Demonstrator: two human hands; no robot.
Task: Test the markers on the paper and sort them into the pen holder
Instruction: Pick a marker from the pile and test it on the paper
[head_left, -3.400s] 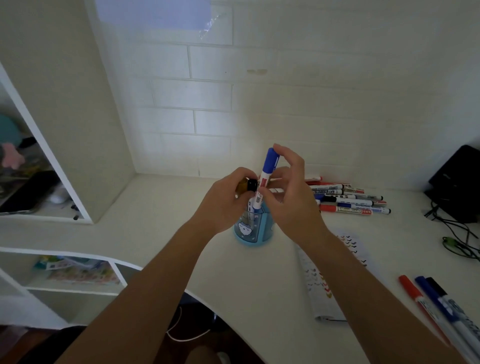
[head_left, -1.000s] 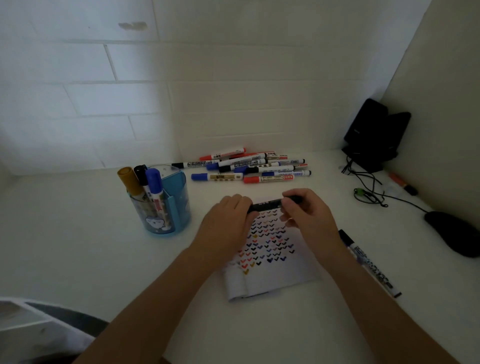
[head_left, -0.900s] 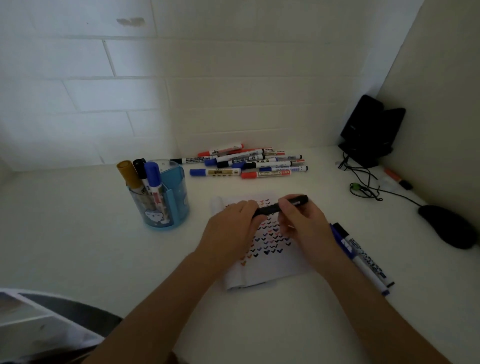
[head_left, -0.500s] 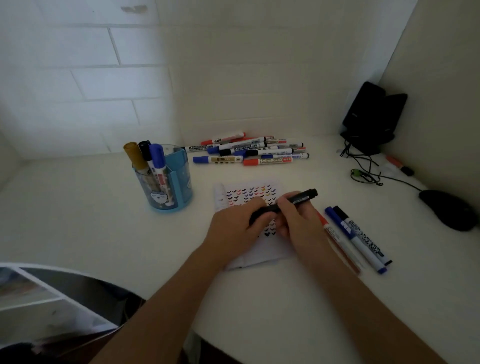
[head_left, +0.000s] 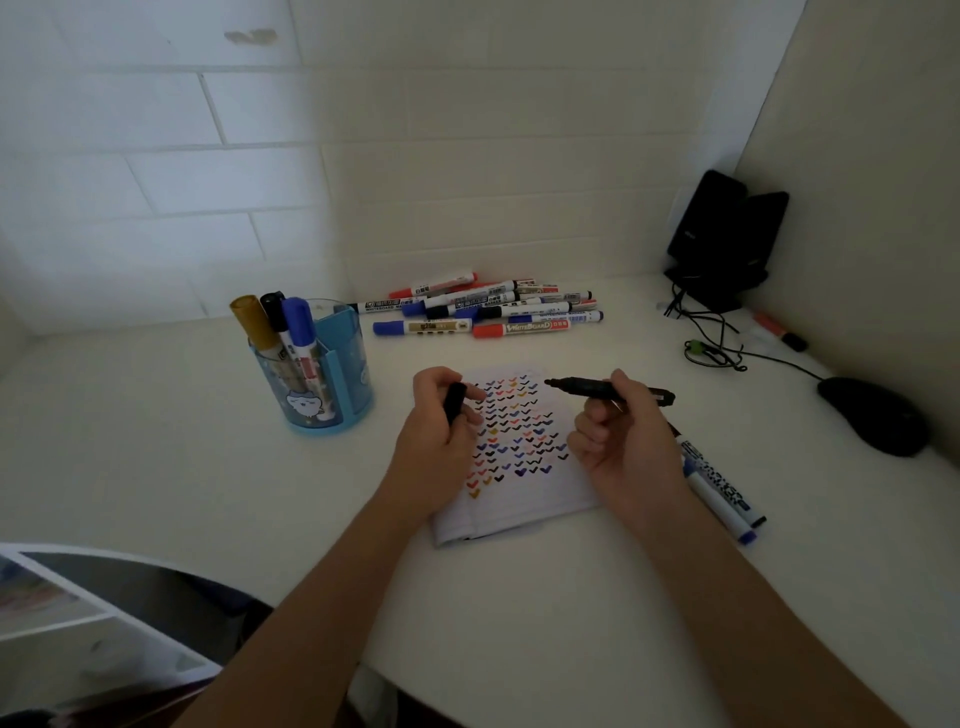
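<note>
A sheet of paper (head_left: 524, 501) covered in coloured tick marks lies on the white desk. Above it, my right hand (head_left: 621, 441) holds an uncapped black marker (head_left: 587, 387), tip pointing left. My left hand (head_left: 436, 436) grips the marker's black cap (head_left: 454, 400) over the paper's left edge. A blue pen holder (head_left: 332, 379) to the left contains a gold, a black and a blue marker. A pile of several markers (head_left: 488, 309) lies at the back by the wall. More markers (head_left: 719, 483) lie right of my right hand.
A black mouse (head_left: 875, 415) sits at the right with its cable (head_left: 727, 353) running to black speakers (head_left: 727, 239) in the corner. An orange pen (head_left: 779, 330) lies by the right wall. The desk's curved front edge is at lower left, with shelves (head_left: 62, 623) below.
The blue marker has gone into the holder. Both hands then took up a black marker over the paper and pulled it apart: the cap stays in my left hand, the body in my right.
</note>
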